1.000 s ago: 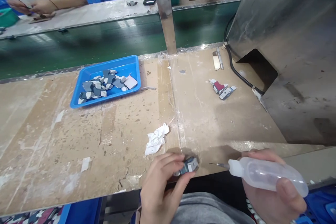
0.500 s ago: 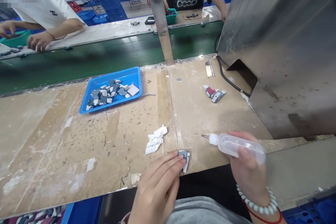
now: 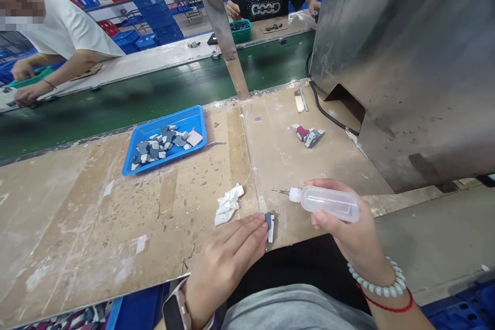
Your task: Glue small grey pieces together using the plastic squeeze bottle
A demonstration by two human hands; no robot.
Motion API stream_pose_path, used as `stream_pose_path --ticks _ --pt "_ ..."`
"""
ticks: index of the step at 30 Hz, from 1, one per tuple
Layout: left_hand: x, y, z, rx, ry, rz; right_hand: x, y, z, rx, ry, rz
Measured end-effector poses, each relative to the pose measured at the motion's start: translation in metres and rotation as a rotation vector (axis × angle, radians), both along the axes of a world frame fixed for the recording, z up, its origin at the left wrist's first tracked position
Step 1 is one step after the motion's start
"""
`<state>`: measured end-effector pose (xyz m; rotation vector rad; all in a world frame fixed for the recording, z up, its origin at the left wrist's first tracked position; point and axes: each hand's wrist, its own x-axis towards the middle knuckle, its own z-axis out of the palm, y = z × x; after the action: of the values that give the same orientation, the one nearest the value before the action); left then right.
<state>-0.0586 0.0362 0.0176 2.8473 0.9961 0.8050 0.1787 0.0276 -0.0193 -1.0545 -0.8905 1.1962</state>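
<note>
1. A small grey-and-white part is pressed flat on the tabletop, lower centre of the frame, under the left hand, fingers together.
2. A clear squeeze bottle is gripped in the right hand, its needle tip just above and right of the part.
3. Judged step: gluing; the tip would need lowering onto the part.

The left hand covers most of the small grey piece, so its shape cannot be told. Pieces in the blue tray are too small to identify (grey and white, no more). The metal housing runs past the top and right edges.
</note>
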Motion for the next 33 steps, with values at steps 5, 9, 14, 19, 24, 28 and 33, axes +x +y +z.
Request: stream_pose_path --ticks 5,9,14,19,24,28,33 --pt "0.004 0.009 -0.007 -0.161 -0.225 0.062 -0.024 0.005 -0.003 0.091 0.052 -0.277" --pt "0.007 0.012 -0.009 -0.246 -0.282 0.115 -0.031 0.004 -0.001 0.237 -0.119 -0.356" --pt "0.01 0.012 -0.008 -0.355 -0.344 0.169 -0.029 0.001 -0.001 0.432 -0.312 -0.284" --pt "0.011 0.014 -0.006 -0.458 -0.391 0.2 -0.029 0.001 -0.003 0.551 -0.439 -0.266" --pt "0.013 0.015 -0.005 -0.517 -0.439 0.235 -0.031 0.002 0.0 0.664 -0.531 -0.265" --pt "0.013 0.014 -0.004 -0.535 -0.459 0.244 -0.031 0.003 0.0 0.684 -0.559 -0.24" --pt "0.012 0.013 -0.007 -0.543 -0.484 0.248 -0.03 0.003 -0.001 0.666 -0.578 -0.234"
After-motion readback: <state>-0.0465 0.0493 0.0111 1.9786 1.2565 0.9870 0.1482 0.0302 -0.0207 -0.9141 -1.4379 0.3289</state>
